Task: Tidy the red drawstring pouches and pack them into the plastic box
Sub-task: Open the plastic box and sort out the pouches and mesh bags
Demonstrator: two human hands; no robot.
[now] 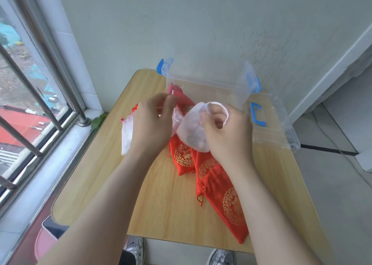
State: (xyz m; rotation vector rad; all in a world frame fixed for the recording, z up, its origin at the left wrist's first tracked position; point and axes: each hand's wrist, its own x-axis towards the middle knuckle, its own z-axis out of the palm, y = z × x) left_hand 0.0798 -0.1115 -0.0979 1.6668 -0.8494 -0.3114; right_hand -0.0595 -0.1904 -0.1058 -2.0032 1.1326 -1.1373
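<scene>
Above the wooden table (100, 184) both my hands hold a white mesh drawstring pouch (193, 127). My left hand (151, 123) pinches one end of its cord, and my right hand (225, 131) grips the pouch with the cord looped over its fingers. Red pouches with gold flower prints lie under my hands: one (182, 160) in the middle and a longer one (227, 202) toward me. Another red pouch (177, 92) lies inside the clear plastic box (207, 79) with blue latches at the table's far end.
The box's clear lid (275, 123) with a blue handle lies right of the box. A second white mesh pouch (127, 135) lies left of my left hand. A barred window runs along the left; a wall stands behind the table. My shoes show below the near edge.
</scene>
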